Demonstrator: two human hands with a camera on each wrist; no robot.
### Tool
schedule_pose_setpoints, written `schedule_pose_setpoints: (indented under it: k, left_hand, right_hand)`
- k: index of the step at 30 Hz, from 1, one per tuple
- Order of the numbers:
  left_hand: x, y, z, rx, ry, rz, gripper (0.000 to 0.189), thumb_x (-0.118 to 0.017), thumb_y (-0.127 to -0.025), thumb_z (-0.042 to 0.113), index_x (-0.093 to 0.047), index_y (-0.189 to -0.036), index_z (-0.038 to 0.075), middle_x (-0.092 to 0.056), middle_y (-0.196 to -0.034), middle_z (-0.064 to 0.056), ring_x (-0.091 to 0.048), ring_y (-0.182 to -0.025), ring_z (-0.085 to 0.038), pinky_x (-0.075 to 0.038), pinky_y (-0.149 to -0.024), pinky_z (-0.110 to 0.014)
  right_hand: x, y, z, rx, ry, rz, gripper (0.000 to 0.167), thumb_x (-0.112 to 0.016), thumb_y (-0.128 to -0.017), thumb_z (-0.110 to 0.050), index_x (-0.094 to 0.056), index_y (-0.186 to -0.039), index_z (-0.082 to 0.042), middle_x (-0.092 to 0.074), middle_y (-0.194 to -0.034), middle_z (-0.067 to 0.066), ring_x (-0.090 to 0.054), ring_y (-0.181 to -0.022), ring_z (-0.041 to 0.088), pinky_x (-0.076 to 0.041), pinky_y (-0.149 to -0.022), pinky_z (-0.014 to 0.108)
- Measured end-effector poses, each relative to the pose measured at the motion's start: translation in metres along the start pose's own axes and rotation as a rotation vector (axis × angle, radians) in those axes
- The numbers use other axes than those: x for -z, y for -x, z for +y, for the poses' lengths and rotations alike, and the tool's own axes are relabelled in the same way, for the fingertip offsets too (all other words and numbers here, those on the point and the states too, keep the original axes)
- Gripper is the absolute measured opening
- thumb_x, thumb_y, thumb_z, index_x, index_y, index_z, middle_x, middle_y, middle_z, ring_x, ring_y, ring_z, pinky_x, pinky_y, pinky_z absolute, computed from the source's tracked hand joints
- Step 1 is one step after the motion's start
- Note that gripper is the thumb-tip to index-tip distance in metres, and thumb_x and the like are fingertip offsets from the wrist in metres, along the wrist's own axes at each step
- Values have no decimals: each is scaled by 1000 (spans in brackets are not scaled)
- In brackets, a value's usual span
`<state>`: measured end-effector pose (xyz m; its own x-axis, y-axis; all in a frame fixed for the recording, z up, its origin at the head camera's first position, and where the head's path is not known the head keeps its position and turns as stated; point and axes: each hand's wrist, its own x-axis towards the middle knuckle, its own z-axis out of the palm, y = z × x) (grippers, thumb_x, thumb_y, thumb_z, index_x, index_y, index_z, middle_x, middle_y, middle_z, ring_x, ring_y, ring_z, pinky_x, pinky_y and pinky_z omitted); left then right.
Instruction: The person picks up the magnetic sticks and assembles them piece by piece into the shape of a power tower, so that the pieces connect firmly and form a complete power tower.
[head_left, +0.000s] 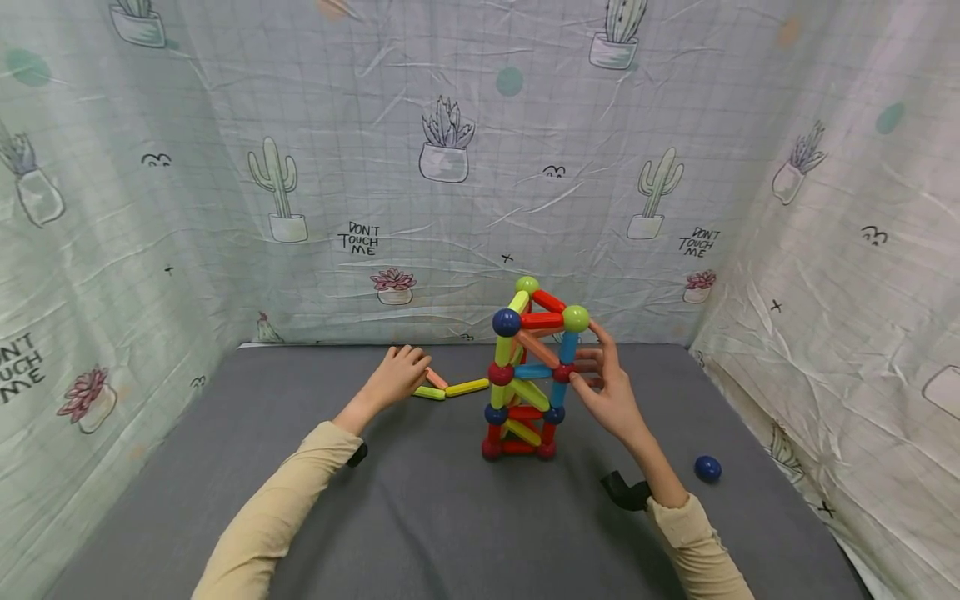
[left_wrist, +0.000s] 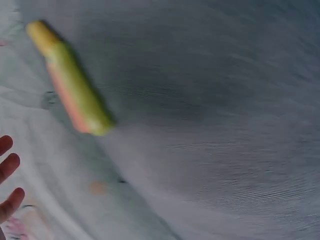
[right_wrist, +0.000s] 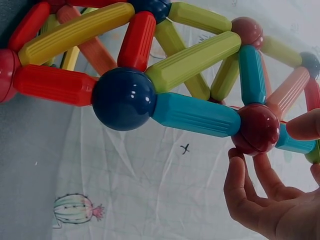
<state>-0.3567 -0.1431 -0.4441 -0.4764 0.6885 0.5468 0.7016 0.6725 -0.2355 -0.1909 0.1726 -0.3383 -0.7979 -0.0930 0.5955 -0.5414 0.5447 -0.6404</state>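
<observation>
A tower [head_left: 530, 372] of coloured magnetic sticks and balls stands upright on the grey table. My right hand [head_left: 611, 387] is at its right side, thumb and fingers about the upper blue sticks. In the right wrist view, fingertips touch a dark red ball [right_wrist: 257, 129], with another digit close to the blue stick beyond it. Left of the tower, my left hand [head_left: 400, 372] hovers by loose sticks: a yellow one [head_left: 467, 387], a green one [head_left: 430, 392] and a pink one [head_left: 437, 378]. Its fingers [left_wrist: 10, 167], seen apart from the sticks, are loosely bent and hold nothing.
A loose dark blue ball [head_left: 707, 468] lies on the table [head_left: 450, 517] to the right, beyond my right wrist. Behind the table's far edge hangs a cactus-printed cloth [head_left: 480, 208], which also runs along both sides.
</observation>
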Motion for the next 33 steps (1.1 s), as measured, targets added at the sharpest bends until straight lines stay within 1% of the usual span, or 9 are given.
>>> schedule_pose_setpoints:
  k: [4,7,11,14,15,20,27,30,33]
  left_hand:
    - [-18,13,-7,-49,-98,-23,20,-64,-81,19,-62,-98,9,-58,-87,-9,-53,-78,-26,-42,-64,-39]
    - [-24,20,-9,-67,-140,-84,23,-64,-81,23,-61,-100,10,-59,-88,-9,-53,-76,-25,-43,-64,-39]
    - [-25,24,-9,-67,-152,-277,35,-60,-84,31,-58,-115,14,-62,-103,-7,-55,-89,-27,-45,-75,-45]
    - [-26,25,-7,-55,-124,-379,38,-57,-85,31,-55,-120,17,-62,-109,-6,-54,-96,-29,-43,-81,-51]
    - [-27,26,-7,-54,-122,-391,37,-57,-85,30,-55,-120,17,-62,-107,-6,-54,-96,-29,-42,-82,-51]
    - [-27,26,-1,-48,-99,-381,28,-58,-85,19,-57,-113,19,-62,-97,-6,-55,-91,-28,-43,-81,-52]
    - [-23,26,6,1,-89,-440,31,-55,-86,13,-58,-116,19,-62,-98,-8,-55,-91,-29,-43,-80,-52]
    - [-20,26,9,14,-127,-448,37,-54,-86,14,-55,-122,25,-60,-99,-11,-54,-91,-31,-44,-79,-50]
    - [-14,26,12,6,-227,-422,44,-52,-87,15,-50,-125,36,-57,-95,-13,-53,-87,-31,-45,-75,-47]
  right_hand:
    - [1,1,-1,-1,2,-6,68,-54,-82,8,-17,-138,-2,-54,-105,30,-60,-89,40,-51,-69,40]
    - [1,2,-1,-4,9,-8,68,-54,-82,8,-17,-138,-3,-55,-105,29,-60,-89,39,-50,-68,33]
    - [1,3,-2,-4,16,-6,68,-54,-81,8,-17,-138,-3,-55,-105,29,-60,-89,38,-50,-68,29]
    - [1,3,-3,-1,17,-4,68,-54,-81,8,-17,-138,-3,-55,-105,29,-60,-88,38,-50,-68,29]
    - [1,3,-3,1,19,-3,68,-54,-81,8,-17,-137,-2,-55,-105,29,-60,-88,38,-50,-68,28]
    - [1,4,-5,4,28,-7,68,-55,-81,8,-17,-137,-2,-55,-104,29,-60,-88,38,-50,-68,29]
    - [1,4,-7,-11,21,-30,68,-54,-81,8,-16,-138,-2,-54,-105,30,-60,-88,39,-51,-68,35]
    - [2,4,-7,-17,18,-32,69,-54,-82,8,-16,-138,-2,-54,-106,30,-60,-89,39,-51,-69,36]
    - [3,4,-7,-23,13,-31,69,-54,-82,9,-16,-138,-2,-54,-105,29,-60,-89,39,-51,-69,36]
